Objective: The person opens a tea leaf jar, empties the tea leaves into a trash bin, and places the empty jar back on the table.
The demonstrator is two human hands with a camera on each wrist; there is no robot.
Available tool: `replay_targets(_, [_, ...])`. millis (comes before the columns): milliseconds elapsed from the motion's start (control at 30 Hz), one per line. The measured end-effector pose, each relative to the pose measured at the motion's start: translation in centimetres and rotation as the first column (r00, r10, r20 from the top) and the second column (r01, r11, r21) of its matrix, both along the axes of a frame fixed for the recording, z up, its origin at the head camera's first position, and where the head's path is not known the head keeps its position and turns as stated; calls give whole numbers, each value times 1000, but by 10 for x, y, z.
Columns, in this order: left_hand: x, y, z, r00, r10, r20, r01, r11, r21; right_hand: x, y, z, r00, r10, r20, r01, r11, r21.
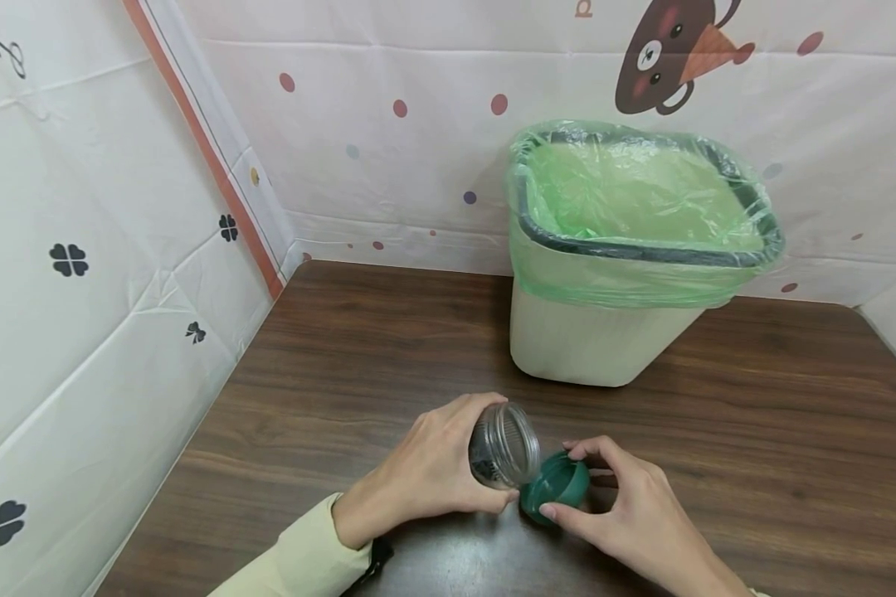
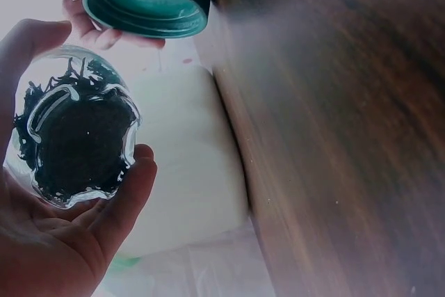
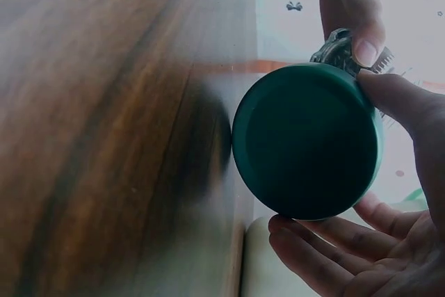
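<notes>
Brown wood-grained desk (image 1: 306,373), pale sheen on its near side, bears a cream bin (image 1: 590,342), lined with a green bag (image 1: 627,286), toward its far edge, with a held green lid (image 3: 306,144) seemingly touching its surface.

One letter (image 1: 583,8) — p-like — stands on the patterned wall sheet (image 1: 433,157).

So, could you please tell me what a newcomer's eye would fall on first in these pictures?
Probably the bin with its green liner, standing towards the back of the table, right of centre in the head view. Next, nearer the person, the left hand holds a tilted clear jar of dark contents, its open mouth beside the green lid in the right hand.
</notes>
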State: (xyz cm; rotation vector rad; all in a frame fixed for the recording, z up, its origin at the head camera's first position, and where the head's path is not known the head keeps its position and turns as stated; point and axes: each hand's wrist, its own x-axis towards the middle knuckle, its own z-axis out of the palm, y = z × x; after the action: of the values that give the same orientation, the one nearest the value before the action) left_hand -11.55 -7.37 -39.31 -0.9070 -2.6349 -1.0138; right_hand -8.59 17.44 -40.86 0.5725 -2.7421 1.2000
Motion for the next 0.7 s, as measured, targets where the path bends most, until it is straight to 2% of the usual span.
replay_targets(400, [0, 0, 0, 1000, -1, -1, 1, 1000, 0, 2, 5, -2, 1000, 14, 23, -14, 1000, 7])
replay_targets(567, [0, -1, -1, 1000, 7, 5, -7, 1000, 0, 5, 9, -4, 999, 30, 37, -31, 999, 44])
replay_targets(700, [0, -1, 0, 1000, 7, 4, -7, 1000, 1, 6, 12, -6, 998, 56, 10, -57, 993, 104])
